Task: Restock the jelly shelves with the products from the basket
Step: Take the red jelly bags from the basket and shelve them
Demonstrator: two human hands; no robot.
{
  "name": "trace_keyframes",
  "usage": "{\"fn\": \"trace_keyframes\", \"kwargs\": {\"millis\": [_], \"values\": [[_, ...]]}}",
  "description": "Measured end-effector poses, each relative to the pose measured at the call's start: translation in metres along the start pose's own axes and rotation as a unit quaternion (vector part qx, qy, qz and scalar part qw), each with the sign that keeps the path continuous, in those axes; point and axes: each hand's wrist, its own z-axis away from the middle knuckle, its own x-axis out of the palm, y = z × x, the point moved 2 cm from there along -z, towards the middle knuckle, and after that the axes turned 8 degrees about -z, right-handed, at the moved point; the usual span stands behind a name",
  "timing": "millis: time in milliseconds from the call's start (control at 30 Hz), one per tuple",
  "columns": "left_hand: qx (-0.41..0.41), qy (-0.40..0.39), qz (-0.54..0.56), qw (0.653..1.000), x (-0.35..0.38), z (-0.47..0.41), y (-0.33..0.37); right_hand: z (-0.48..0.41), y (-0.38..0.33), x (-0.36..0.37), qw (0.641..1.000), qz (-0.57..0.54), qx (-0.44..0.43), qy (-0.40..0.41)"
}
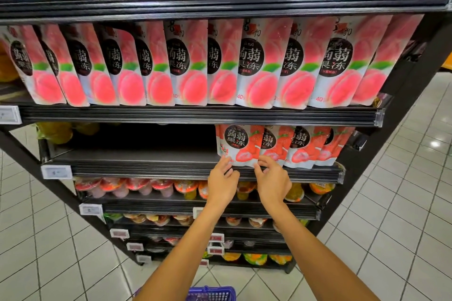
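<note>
Strawberry jelly pouch (238, 145) upright at the left end of its row on the half-bare shelf (137, 160), left grip (222, 183) apart, fingertips touching its lower left corner, right grip (272, 182) curled at its bottom edge, pinching or merely touching unclear, purple basket (211, 294) below the arms

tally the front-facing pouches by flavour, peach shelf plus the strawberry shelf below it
Peach pouches: 11
Strawberry pouches: 4
Total: 15
</note>
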Motion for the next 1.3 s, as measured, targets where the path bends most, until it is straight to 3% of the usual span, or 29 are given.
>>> {"fn": "trace_keyframes", "kwargs": {"millis": [233, 467, 633, 833, 967, 1067, 1167, 1300], "values": [[0.007, 0.003, 0.009, 1.000, -0.003, 0.001, -0.003, 0.007, 0.004, -0.002, 0.999, -0.044, 0.010, 0.007], [0.034, 0.002, 0.069, 0.997, -0.027, 0.019, -0.020, 0.034, 0.021, -0.001, 0.991, -0.125, -0.036, 0.044], [-0.027, -0.027, 0.049, 0.998, -0.059, 0.035, -0.071, 0.081, 0.041, 0.025, 0.989, -0.146, 0.004, 0.005], [-0.172, -0.061, 0.000, 0.983, -0.122, 0.072, -0.197, 0.188, 0.091, 0.093, 0.969, -0.120, 0.151, -0.155], [-0.261, -0.074, -0.013, 0.962, -0.169, 0.106, -0.301, 0.263, 0.132, 0.141, 0.944, -0.070, 0.247, -0.206], [-0.328, -0.095, -0.038, 0.939, -0.192, 0.126, -0.386, 0.309, 0.171, 0.180, 0.916, -0.010, 0.288, -0.280], [-0.413, -0.110, -0.053, 0.902, -0.205, 0.142, -0.459, 0.345, 0.211, 0.211, 0.902, 0.018, 0.313, -0.296], [-0.464, -0.117, -0.070, 0.875, -0.196, 0.150, -0.541, 0.380, 0.275, 0.253, 0.878, 0.062, 0.343, -0.329]]}}
